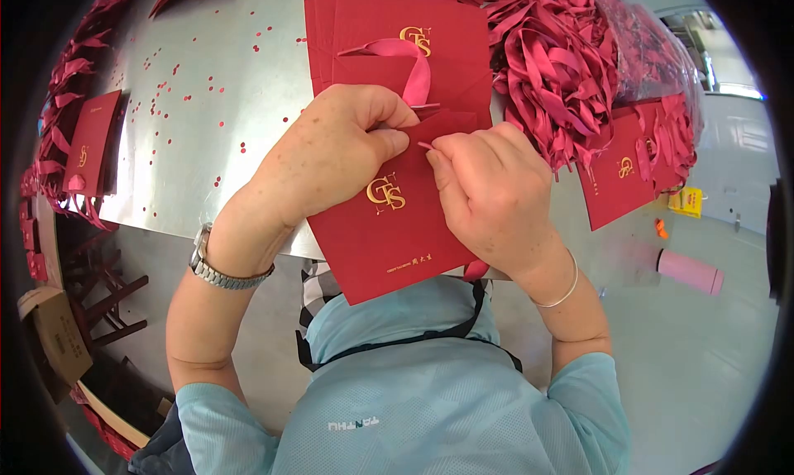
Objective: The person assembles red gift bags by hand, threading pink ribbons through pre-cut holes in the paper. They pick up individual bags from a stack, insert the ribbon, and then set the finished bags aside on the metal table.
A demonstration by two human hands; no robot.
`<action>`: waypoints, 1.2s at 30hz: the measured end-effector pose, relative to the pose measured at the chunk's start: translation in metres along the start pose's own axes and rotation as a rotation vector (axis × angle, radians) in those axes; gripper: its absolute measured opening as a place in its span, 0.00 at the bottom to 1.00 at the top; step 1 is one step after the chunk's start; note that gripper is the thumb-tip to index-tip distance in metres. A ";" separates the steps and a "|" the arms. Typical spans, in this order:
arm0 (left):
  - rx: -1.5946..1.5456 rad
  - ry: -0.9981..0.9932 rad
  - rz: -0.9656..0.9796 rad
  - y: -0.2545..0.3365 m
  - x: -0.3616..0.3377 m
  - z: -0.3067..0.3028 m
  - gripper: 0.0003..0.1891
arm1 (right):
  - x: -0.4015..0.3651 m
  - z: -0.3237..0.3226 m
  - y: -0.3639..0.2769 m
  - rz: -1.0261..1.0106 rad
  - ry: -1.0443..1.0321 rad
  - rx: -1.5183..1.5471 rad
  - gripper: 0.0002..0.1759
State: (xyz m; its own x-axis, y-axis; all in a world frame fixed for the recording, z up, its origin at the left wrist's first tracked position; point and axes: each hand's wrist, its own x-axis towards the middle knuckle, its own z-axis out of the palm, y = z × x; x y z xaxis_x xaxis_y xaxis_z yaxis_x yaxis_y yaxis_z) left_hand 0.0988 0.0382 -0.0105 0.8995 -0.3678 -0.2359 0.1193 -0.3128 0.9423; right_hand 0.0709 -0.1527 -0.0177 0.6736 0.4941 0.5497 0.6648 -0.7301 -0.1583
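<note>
A red paper gift bag (405, 252) with gold lettering lies tilted in front of me, its lower end past the table edge. At the bag's top edge, the thumb and fingers of my left hand (339, 148) are pinched together on it. A pink ribbon (420, 82) loops up beyond these fingers. My right hand (496, 194) is closed in a pinch on a thin pink ribbon end (425, 146) at the bag's upper part. What lies inside the curled fingers is hidden.
Flat red bags (364, 20) are stacked behind my hands. A big heap of pink ribbons (550, 70) is at the right, near another bag (612, 177). Ribboned bags (91, 140) line the left edge. Red paper dots (210, 89) dot the metal table (273, 119). A pink bottle (691, 272) is farther right.
</note>
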 end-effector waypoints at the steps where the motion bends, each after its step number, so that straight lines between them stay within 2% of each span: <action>1: -0.014 0.008 -0.019 0.001 0.000 -0.001 0.12 | 0.002 0.000 0.000 -0.009 -0.023 -0.021 0.11; 5: -0.013 0.042 -0.025 0.003 -0.001 0.000 0.11 | 0.011 -0.004 -0.002 -0.019 -0.115 -0.080 0.09; 10: 0.007 0.015 -0.015 0.000 0.002 -0.003 0.10 | 0.026 -0.008 -0.008 -0.163 -0.246 -0.277 0.06; 14: 0.082 0.020 -0.010 -0.001 0.003 -0.003 0.10 | 0.034 -0.004 -0.012 -0.248 -0.255 -0.345 0.06; 17: 0.031 0.103 0.096 -0.010 0.004 0.001 0.11 | 0.037 -0.001 -0.006 -0.212 -0.298 -0.353 0.06; 20: -0.011 0.124 0.093 -0.011 0.003 0.001 0.11 | 0.040 -0.006 0.004 0.062 -0.346 -0.028 0.06; 21: -0.014 0.126 0.097 -0.012 0.002 0.001 0.11 | 0.038 -0.007 0.004 0.059 -0.347 -0.032 0.06; 23: -0.015 0.125 0.099 -0.012 0.003 0.000 0.11 | 0.032 -0.007 0.004 0.150 -0.276 0.147 0.09; 26: 0.041 0.107 0.084 -0.009 0.002 -0.002 0.11 | 0.028 -0.009 -0.002 0.110 -0.276 0.079 0.11; 30: 0.099 0.081 0.086 -0.008 0.001 -0.005 0.09 | 0.026 -0.008 -0.003 0.106 -0.251 0.089 0.09; 36: 0.039 0.047 0.065 -0.010 0.001 -0.008 0.13 | 0.026 -0.008 -0.002 0.206 -0.159 0.271 0.05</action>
State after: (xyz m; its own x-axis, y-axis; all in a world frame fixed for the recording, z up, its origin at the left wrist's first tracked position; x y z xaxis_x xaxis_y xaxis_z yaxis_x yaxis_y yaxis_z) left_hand 0.1016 0.0475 -0.0179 0.9237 -0.3471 -0.1621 0.0441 -0.3240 0.9450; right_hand 0.0840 -0.1424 0.0035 0.8298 0.4321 0.3531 0.5570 -0.6809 -0.4756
